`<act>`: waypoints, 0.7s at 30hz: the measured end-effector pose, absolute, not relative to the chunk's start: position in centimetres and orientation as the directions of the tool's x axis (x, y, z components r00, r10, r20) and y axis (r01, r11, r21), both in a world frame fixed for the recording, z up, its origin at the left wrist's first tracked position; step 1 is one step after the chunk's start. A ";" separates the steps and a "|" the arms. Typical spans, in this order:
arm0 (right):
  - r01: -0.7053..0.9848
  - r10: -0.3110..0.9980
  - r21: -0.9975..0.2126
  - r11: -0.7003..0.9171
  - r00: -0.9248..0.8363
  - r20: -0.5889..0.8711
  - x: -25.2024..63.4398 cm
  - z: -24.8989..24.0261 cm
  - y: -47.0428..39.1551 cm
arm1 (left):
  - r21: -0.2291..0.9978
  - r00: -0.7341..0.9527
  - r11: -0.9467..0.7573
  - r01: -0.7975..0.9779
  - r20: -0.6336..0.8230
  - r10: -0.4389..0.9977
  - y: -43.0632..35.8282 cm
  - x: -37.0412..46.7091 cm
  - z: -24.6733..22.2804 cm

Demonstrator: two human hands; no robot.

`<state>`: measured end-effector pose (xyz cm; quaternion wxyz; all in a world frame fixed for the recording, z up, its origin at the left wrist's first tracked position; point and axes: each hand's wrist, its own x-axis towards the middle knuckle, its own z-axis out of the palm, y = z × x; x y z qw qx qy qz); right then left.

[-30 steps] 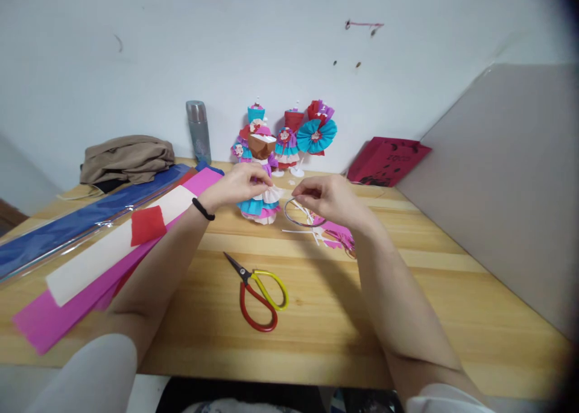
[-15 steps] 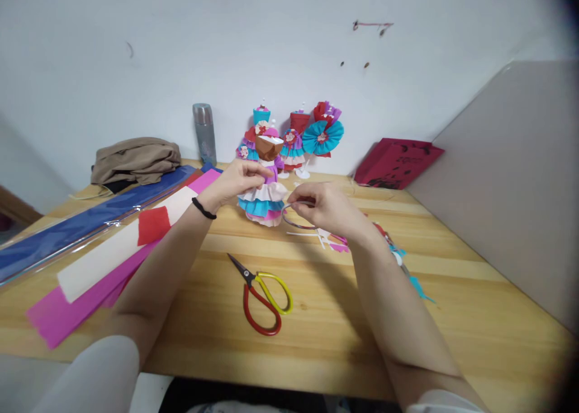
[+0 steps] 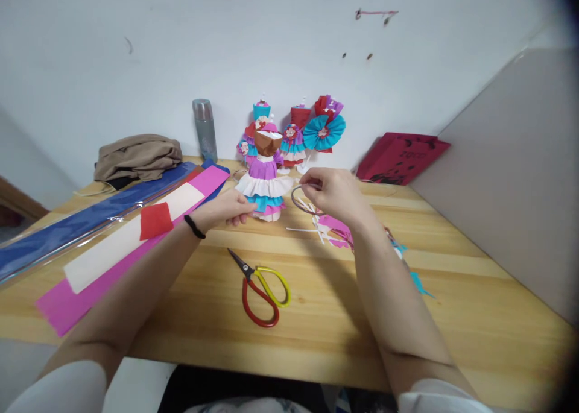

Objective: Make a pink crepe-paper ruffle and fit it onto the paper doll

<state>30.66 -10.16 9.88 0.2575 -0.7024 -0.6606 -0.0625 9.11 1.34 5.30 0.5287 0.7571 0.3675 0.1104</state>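
Observation:
The nearest small mannequin wears a crepe paper dress (image 3: 263, 186) with a brown top, a purple band and white, blue and pink ruffles. My left hand (image 3: 228, 208), a black band at its wrist, is closed with its fingertips at the left edge of the lower ruffles. Right of the skirt, my right hand (image 3: 337, 196) pinches a thin round ring (image 3: 298, 203) that looks like a narrow roll of tape. Below it lie white strips and pink paper scraps (image 3: 335, 231). Scissors (image 3: 253, 286) with one red and one yellow handle rest in front.
More dressed mannequins (image 3: 298, 129) stand behind, beside a blue paper rosette (image 3: 324, 133). A grey flask (image 3: 205, 132) and brown cloth (image 3: 138, 157) are at the back left. Long crepe paper strips (image 3: 106, 253) lie left. A dark pink bag (image 3: 402, 160) leans near the right partition (image 3: 506, 160).
My left hand has moved down from the dress's waist to its lower ruffles. My right hand, still holding the ring, has shifted slightly up and right, away from the skirt.

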 end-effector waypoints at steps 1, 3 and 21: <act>0.966 0.896 -0.257 -0.017 0.129 0.425 30.8 9.8 -10.0 | 0.905 0.696 -0.045 0.422 -0.292 0.656 0.9 8.9 4.5; 0.968 0.898 -0.249 -0.037 0.142 0.416 31.1 9.6 -9.9 | 0.913 0.665 0.328 0.243 -0.403 0.628 0.0 8.7 3.0; 0.937 0.933 -0.336 -0.096 0.202 0.297 31.0 8.6 -9.4 | 0.676 0.377 0.545 -0.497 -0.397 0.837 0.1 11.5 0.4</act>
